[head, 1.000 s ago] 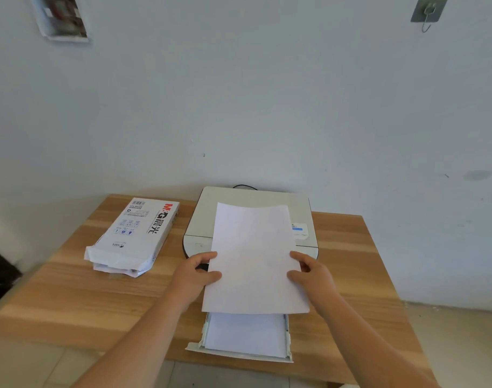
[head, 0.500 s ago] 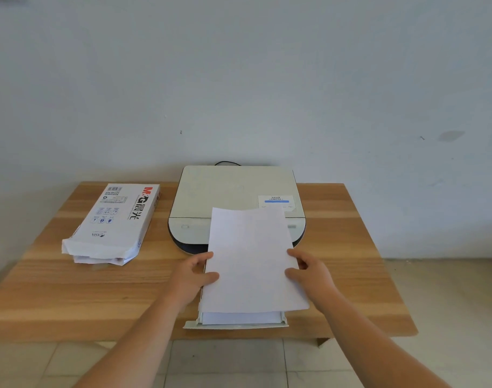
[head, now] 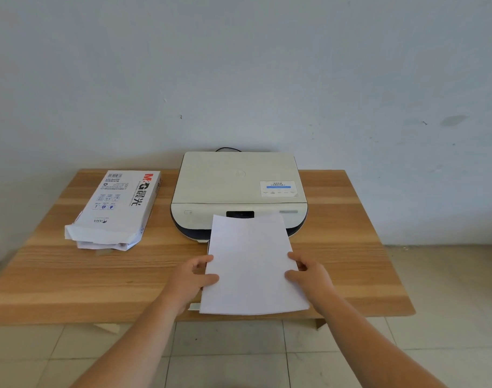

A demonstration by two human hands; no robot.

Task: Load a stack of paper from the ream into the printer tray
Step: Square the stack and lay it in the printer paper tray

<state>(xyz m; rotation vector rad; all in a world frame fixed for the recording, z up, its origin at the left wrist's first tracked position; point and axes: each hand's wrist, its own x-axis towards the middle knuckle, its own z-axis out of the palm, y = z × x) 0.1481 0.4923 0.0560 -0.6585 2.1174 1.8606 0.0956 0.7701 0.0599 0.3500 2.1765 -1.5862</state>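
Your left hand and right hand each hold a long edge of the stack of white paper, thumbs on top and fingers curled underneath, so both grips are clamped on the sheets. The stack lies lengthwise in front of the printer, its far edge reaching the dark slot at the printer's front, just under the small black display panel. Its near edge hangs close to the table's front edge. The pulled-out tray is almost wholly hidden beneath the paper; only a pale corner of it shows at the lower left of the stack. Whether the paper already rests in the tray or is held just above it cannot be told.

The opened ream lies flat on the table to the left of the printer, well apart from your hands, its torn wrapper end turned toward you. A black cable peeks out behind the printer against the wall.
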